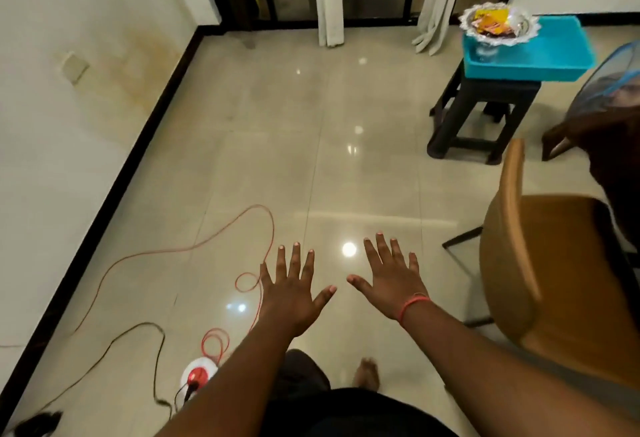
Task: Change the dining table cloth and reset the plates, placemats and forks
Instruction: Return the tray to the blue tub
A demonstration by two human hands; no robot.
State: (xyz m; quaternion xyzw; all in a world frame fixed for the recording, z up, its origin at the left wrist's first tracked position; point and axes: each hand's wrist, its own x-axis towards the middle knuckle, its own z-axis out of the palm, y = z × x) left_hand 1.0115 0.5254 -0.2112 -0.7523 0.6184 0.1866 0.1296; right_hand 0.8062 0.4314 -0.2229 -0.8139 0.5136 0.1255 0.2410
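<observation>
My left hand (292,289) and my right hand (391,277) are stretched out side by side over the shiny tiled floor, palms down, fingers spread and straight, holding nothing. A red thread band circles my right wrist. No table cloth, plates, placemats or forks show in this view. A dark table edge (613,159) enters at the far right, partly hidden behind a chair.
A tan chair (519,263) stands at the right. Behind it a dark stool (485,114) carries a blue tray (540,52) with a silver bowl (498,22). A red cable (194,246), a black cable and a white socket reel (197,372) lie on the floor at the left.
</observation>
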